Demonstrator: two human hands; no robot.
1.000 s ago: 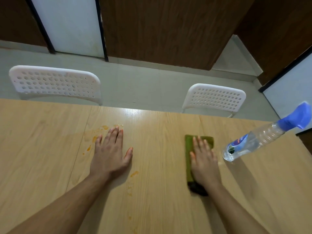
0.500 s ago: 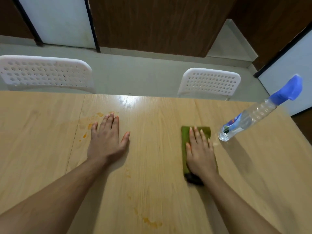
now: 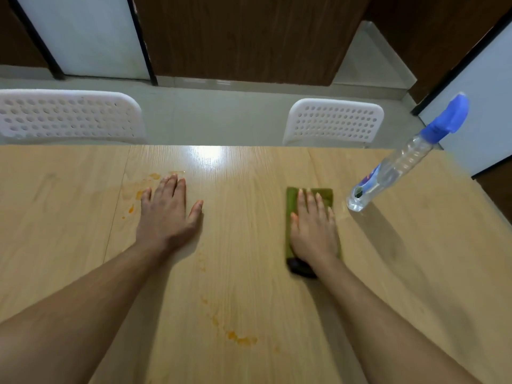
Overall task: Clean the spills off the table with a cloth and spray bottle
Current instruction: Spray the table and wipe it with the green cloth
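Wooden table [image 3: 277,273] runs under both forearms and out past the hands on every side; pale grain, a bright glare patch beyond and between the hands. Two white chairs with perforated backs stand past the far edge: the wider one [image 3: 69,115] beyond the left hand, the smaller one [image 3: 333,120] beyond the right hand. Left hand [image 3: 166,214] lies flat on the bare wood, palm down, fingers straight and together, thumb spread toward the right hand; it holds nothing. Right hand [image 3: 314,225] lies flat, palm down, on a folded green cloth [image 3: 291,200], fingers straight and pressing rather than curled round it; the cloth shows beyond the fingertips and along the thumb side, and a dark end of it sticks out under the wrist. Spray bottle [image 3: 393,167], clear with a blue trigger head, stands on the table just outside the right hand, near the cloth's far corner but not touching it; appears tilted away in the wide lens. Orange spills: a smeared patch with small drops [image 3: 138,189] just outside the left hand's fingertips and little finger, and a trail of blotches [image 3: 241,339] between the two forearms, nearer the body than either hand. Small faint specks [image 3: 202,261] near the left wrist, on the thumb side.
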